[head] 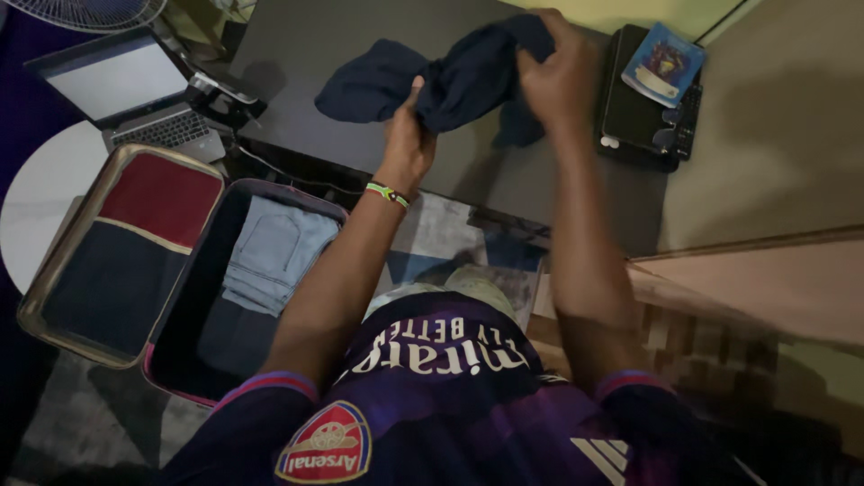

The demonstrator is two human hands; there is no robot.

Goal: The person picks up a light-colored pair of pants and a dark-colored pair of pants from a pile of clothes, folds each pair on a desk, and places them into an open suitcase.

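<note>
Dark navy cloth garment (450, 76) lies bunched on the dark grey desk (297, 45) in front of me, and both my hands are gripping it. My left hand (407, 135), with a green and white band (388, 194) on its wrist, is closed around the middle of the fabric, thumb pointing up. My right hand (560, 76) is closed over the upper right part of the bundle, fingers curled into the cloth. One loose end of the garment spreads out to the left on the desk.

Just right of the garment sits a flat black rectangular device (643, 108) with a blue printed card-shaped packet (664, 63) resting on its top corner.

Down to my left, on the floor, an open suitcase (193, 279) lies flat. Its near half holds folded pale blue jeans (270, 256) over something darker; its lid half has a red panel above a dark navy panel (121, 261). Beyond it, a silver laptop (135, 94) stands open on a round white table (36, 202).
</note>
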